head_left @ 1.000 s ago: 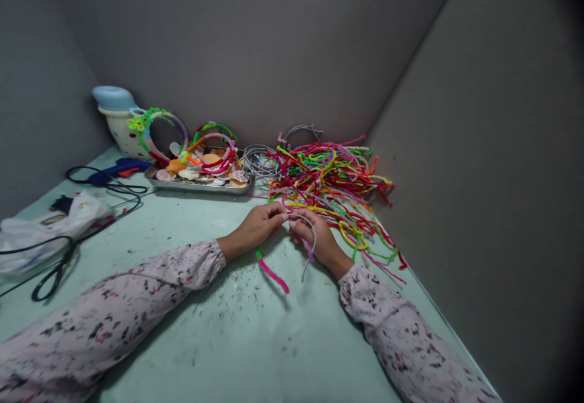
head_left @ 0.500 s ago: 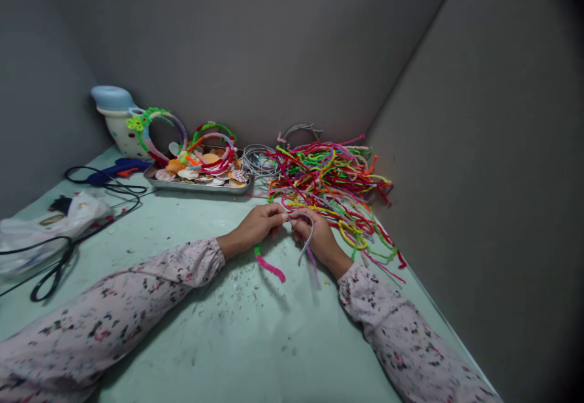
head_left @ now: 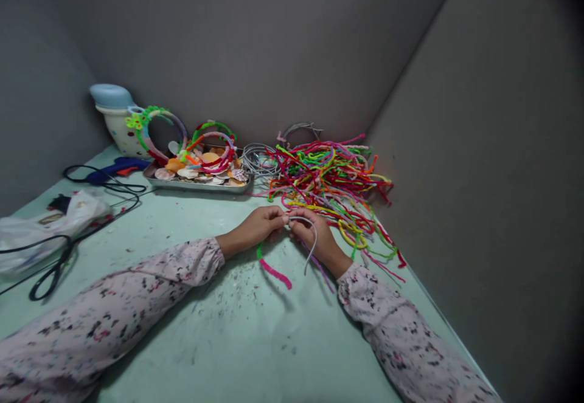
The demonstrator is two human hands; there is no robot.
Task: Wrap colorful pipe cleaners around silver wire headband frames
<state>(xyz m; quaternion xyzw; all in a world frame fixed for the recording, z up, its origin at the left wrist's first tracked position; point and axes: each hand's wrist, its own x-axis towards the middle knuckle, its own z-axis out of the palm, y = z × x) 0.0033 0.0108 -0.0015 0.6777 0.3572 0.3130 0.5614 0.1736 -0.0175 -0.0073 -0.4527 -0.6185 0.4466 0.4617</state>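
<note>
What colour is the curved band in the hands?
Plain grey, seen in the head view: the band.

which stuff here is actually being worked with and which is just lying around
In use:
left hand and right hand, pinching a grey band
pink and green pipe cleaner
pile of pipe cleaners

Lying about:
scissors
glue gun
tray of shells
plastic bag

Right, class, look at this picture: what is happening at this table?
A person in floral sleeves works with both hands close together on a pale green table. The left hand and right hand pinch a thin grey headband, with pink and purple pipe cleaners trailing from it. A heap of bright pipe cleaners lies just behind, beside a tray of shells.
</note>
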